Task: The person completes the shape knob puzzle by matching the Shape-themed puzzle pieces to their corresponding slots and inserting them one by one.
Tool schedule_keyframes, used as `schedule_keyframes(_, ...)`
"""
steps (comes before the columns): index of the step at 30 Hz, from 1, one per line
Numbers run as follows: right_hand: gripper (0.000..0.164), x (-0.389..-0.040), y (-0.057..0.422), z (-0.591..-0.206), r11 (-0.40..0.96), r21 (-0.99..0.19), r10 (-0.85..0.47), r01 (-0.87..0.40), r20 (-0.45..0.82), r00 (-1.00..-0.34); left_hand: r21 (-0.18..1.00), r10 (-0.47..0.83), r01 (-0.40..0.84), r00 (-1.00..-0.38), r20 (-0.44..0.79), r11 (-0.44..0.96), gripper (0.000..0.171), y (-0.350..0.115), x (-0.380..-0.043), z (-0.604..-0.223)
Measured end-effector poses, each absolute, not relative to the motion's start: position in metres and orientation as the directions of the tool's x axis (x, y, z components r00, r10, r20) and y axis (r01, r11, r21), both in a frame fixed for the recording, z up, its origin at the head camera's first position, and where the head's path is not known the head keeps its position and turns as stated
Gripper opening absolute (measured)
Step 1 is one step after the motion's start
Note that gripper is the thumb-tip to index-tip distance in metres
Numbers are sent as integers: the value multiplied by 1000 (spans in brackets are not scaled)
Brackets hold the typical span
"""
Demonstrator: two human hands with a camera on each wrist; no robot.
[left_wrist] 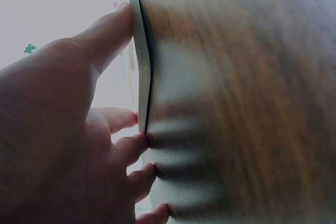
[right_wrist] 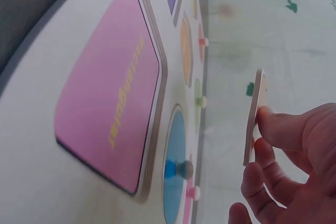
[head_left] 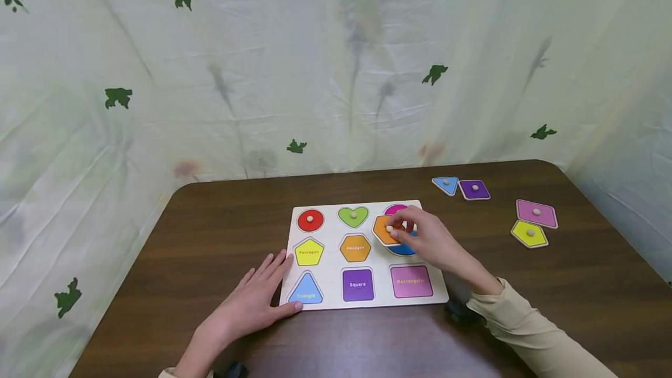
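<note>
My right hand (head_left: 427, 238) pinches the knob of an orange hexagon piece (head_left: 383, 230), held above the right side of a white shape puzzle board (head_left: 331, 284). In the right wrist view the hexagon piece (right_wrist: 253, 121) is seen edge-on, apart from the board. Below it in the head view, the blue oval piece (head_left: 403, 250) and a magenta piece (head_left: 395, 209) are partly covered. The printed hexagon slot (head_left: 354, 254) lies in the board's middle. My left hand (head_left: 257, 293) rests at the board's left edge, thumb on the lower left corner, fingers spread.
Red circle (head_left: 310, 226) and green heart (head_left: 353, 223) pieces sit in the board. On the brown table (head_left: 220, 220), to the right, lie a blue triangle (head_left: 445, 188), a purple square (head_left: 474, 192), a pink rectangle (head_left: 536, 217) and a yellow pentagon (head_left: 529, 240). A patterned curtain (head_left: 315, 74) hangs behind.
</note>
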State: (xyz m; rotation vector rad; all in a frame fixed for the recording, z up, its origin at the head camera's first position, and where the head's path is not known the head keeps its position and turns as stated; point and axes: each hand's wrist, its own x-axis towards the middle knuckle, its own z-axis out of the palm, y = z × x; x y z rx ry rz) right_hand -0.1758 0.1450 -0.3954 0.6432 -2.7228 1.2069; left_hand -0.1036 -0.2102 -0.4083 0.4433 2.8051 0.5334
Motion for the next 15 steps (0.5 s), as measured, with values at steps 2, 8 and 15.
schedule_keyframes(2, 17, -177, 142, -397, 587, -692, -347, -420, 253, -903, 392, 340, 247, -922, -187, 886, 97, -210, -104, -408)
schedule_keyframes(8, 15, -179, 133, -401, 553, -701, -364, -451, 284, -887, 394, 342, 250, -922, -183, 885, 96, -210, -103, -408)
schedule_keyframes(15, 12, -181, 123, -404, 550, -700, -379, -457, 278, -883, 385, 346, 258, -921, -178, 886, 96, -211, -103, -408)
